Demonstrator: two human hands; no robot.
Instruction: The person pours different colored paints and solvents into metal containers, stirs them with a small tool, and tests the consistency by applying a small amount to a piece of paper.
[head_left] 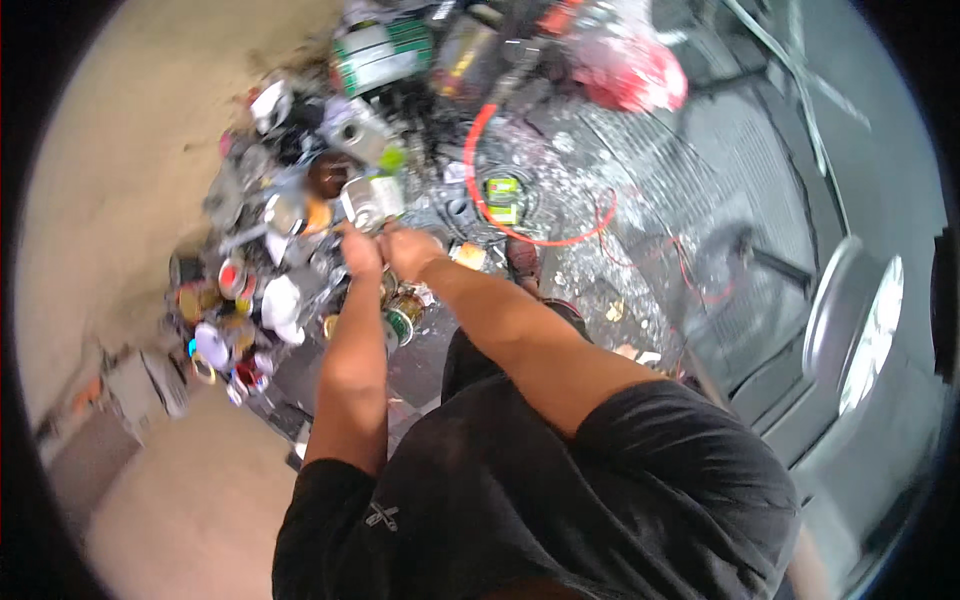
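Observation:
My left hand and my right hand meet among the clutter, both closed at the lower end of a silver can; motion blur softens the fingertips. A pale green-and-white container stands just beside that can. Left of my hands are an orange item and a round shiny lid. A dark brown container sits behind them, and several tins lie beneath my forearms.
A heap of cans and rags borders a beige wall. An orange hose loops past green tins beside my shoe. At right are a stand, silver wheel rims, and farther back a red-and-white plastic bag.

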